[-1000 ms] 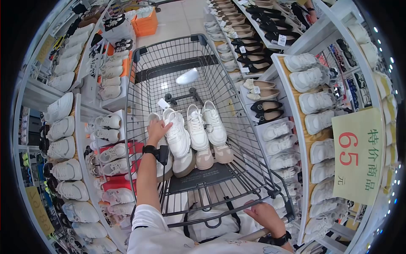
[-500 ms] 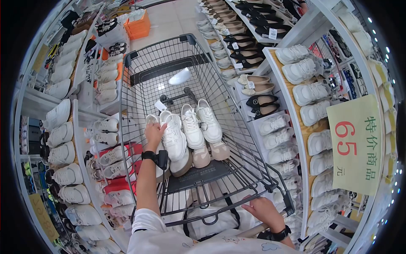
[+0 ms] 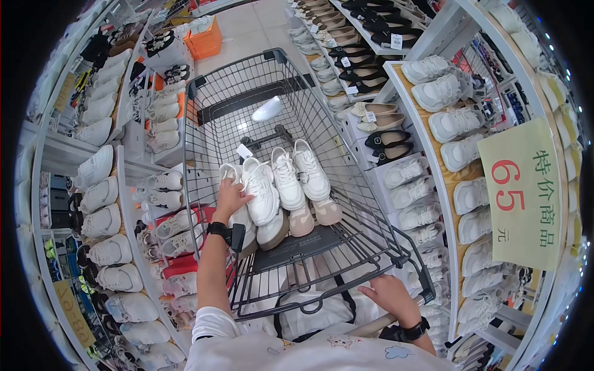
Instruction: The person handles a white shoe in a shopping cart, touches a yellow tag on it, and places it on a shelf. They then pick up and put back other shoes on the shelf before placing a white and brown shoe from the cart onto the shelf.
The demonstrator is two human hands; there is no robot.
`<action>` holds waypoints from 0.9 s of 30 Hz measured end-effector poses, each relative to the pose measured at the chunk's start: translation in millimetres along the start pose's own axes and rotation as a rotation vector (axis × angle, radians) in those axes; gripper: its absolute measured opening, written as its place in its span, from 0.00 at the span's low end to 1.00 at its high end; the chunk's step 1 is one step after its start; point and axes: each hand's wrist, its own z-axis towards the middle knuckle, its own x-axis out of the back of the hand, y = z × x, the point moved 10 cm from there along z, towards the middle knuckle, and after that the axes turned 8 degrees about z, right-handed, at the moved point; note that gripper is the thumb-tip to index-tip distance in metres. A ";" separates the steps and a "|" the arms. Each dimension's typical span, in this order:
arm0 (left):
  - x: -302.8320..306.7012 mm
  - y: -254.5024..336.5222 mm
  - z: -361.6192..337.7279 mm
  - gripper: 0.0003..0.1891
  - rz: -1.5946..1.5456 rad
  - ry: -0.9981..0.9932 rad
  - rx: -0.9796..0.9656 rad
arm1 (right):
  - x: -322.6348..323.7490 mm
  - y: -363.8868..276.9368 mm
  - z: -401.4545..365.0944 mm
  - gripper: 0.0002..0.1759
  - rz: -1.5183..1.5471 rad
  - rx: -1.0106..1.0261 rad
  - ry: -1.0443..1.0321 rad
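Note:
My left hand [image 3: 231, 196] reaches into a grey wire shopping cart [image 3: 337, 247] and grips the leftmost white sneaker [image 3: 240, 217], its thumb stretched toward the neighbouring shoe. Beside it, a second white sneaker [image 3: 260, 191] and two more white sneakers [image 3: 287, 179] lean in a row, toes toward me. Beige-soled shoes [image 3: 327, 210] sit partly hidden under them. A white tag [image 3: 244, 151] sticks up behind the row. My right hand [image 3: 391, 298] is closed over the cart's push handle [image 3: 375, 325], its fingers mostly hidden.
Racks of white shoes [image 3: 114, 247] line the left side. On the right are more sneakers [image 3: 455, 127], black flats [image 3: 387, 143] and a yellow price sign [image 3: 518, 191]. An orange box [image 3: 204, 40] stands ahead on the left, beside the tiled aisle floor [image 3: 244, 31].
The view has shifted slightly, so the cart and shoes sit a little farther right. My left hand stays at the leftmost sneaker, and my right hand remains on the handle.

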 end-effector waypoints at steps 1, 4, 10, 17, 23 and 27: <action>0.4 -0.9 -1.2 0.18 0.004 -0.001 -0.001 | -0.1 -1.4 -0.2 0.19 -0.015 0.019 0.005; -12.3 -13.6 -3.6 0.16 -0.042 -0.031 0.050 | 1.1 -2.7 -1.0 0.19 -0.001 0.009 -0.003; -22.4 -16.2 -2.9 0.18 -0.033 0.012 0.056 | 0.8 -2.9 -3.3 0.19 0.004 0.008 0.013; -47.9 -34.7 11.3 0.31 -0.008 -0.133 0.254 | 1.1 -3.7 -4.1 0.19 0.001 0.016 0.016; -60.5 -34.9 24.2 0.31 0.032 -0.220 0.339 | -2.2 0.4 -0.5 0.19 -0.036 -0.025 -0.050; -60.6 -40.4 24.1 0.28 0.016 -0.217 0.359 | 0.5 -1.9 2.3 0.20 -0.012 -0.028 -0.051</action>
